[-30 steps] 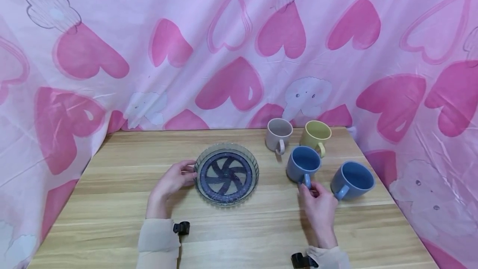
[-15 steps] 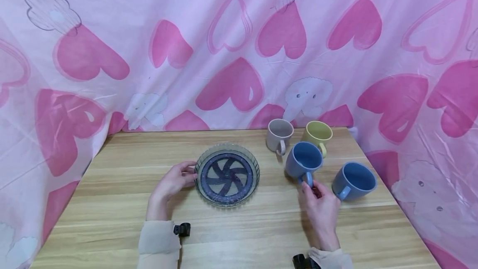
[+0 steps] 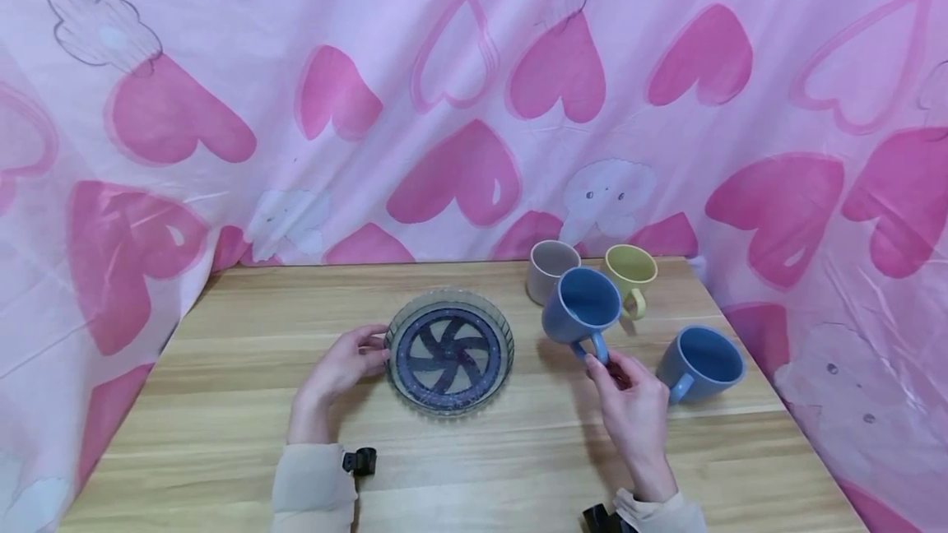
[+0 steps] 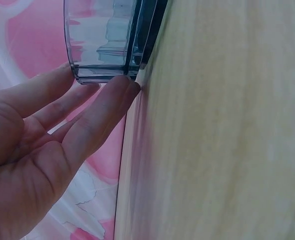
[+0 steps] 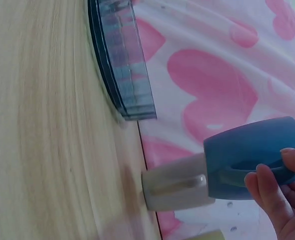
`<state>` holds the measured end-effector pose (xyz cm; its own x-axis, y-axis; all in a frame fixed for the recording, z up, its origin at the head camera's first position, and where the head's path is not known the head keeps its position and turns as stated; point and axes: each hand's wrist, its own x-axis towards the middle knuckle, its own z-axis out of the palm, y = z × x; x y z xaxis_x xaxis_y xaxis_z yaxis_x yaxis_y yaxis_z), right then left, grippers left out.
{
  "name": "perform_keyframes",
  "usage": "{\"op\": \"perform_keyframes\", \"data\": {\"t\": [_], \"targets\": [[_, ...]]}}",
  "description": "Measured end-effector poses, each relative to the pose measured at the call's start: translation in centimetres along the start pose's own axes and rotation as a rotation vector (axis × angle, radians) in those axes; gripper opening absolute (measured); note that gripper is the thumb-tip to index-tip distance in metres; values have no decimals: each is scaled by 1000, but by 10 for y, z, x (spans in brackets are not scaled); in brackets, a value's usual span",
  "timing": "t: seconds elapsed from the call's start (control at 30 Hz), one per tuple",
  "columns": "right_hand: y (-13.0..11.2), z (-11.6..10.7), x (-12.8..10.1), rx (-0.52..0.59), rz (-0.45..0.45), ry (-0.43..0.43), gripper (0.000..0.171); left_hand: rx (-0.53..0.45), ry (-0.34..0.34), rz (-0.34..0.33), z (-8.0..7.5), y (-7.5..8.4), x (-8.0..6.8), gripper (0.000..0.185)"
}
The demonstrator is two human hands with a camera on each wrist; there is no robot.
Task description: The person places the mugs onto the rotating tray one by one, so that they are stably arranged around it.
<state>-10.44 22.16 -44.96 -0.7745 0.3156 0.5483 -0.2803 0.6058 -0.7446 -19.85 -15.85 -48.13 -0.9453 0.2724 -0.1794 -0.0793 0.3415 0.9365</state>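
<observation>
The blue mug [image 3: 581, 306] is held off the table by its handle, pinched in the right hand [image 3: 629, 405], right of the glass dish [image 3: 449, 349], whose rim is touched by the straight fingers of the left hand [image 3: 342, 364].

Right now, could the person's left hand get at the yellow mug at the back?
Probably not easily. The left hand rests against the glass dish, and that dish, the lifted blue mug and the beige mug lie between it and the yellow mug.

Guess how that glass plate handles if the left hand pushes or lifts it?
The glass plate looks rigid and probably heavy for its size, with thick ribbed walls. Lying flat on the smooth table, it should slide rather than tip. The left hand only touches its rim with straight fingers; glass is likely slippery and breakable.
</observation>
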Motion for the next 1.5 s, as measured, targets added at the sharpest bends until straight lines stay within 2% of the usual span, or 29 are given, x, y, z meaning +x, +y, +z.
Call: {"op": "perform_keyframes", "data": {"t": [0.3, 0.53, 0.77, 0.93, 1.1, 1.2, 1.5], "targets": [[-4, 13, 11, 129, 6, -99, 13, -9, 0, -3, 1, 0, 1, 48], [-3, 29, 21, 153, -59, -177, 15, 11, 16, 4, 2, 0, -1, 47], [1, 45, 31, 159, -114, -271, 16, -27, 17, 3, 3, -2, -1, 47], [-10, 55, 39, 197, -166, -338, 13, -38, 32, -16, 5, 0, 0, 47], [-25, 64, 43, 259, -139, -419, 13, -45, 34, -19, 5, 1, -1, 47], [-23, 72, 44, 280, -133, -453, 13, -49, 16, -5, 5, 0, -1, 47], [-11, 96, 56, 274, -135, -542, 13, -32, 36, -3, 5, 0, -2, 48]]}}
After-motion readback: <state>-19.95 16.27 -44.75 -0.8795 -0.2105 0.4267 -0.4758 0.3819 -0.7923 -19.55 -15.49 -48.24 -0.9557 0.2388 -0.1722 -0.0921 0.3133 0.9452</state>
